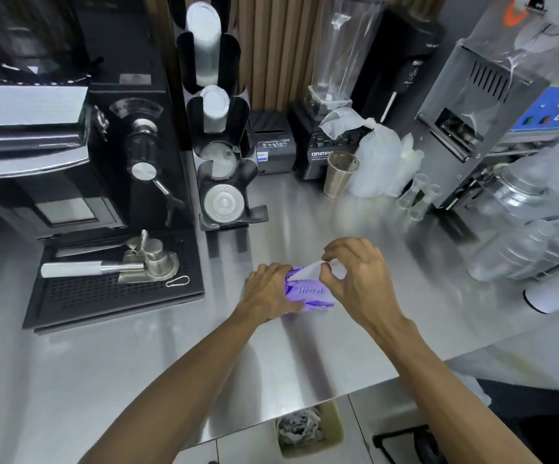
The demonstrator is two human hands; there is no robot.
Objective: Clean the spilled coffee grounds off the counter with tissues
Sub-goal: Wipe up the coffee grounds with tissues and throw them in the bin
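Left hand is pinning the tissue pack; right hand is pinching a tissue — a sharp tug risks tearing it.

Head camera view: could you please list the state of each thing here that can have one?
Tissue pack: on the counter, open, tissue partly out.
Left hand: grips the pack.
Right hand: pinches the tissue.
Portafilter: lying on the drip tray.
Blender jar: appears empty.
Waste bin: holds crumpled paper.
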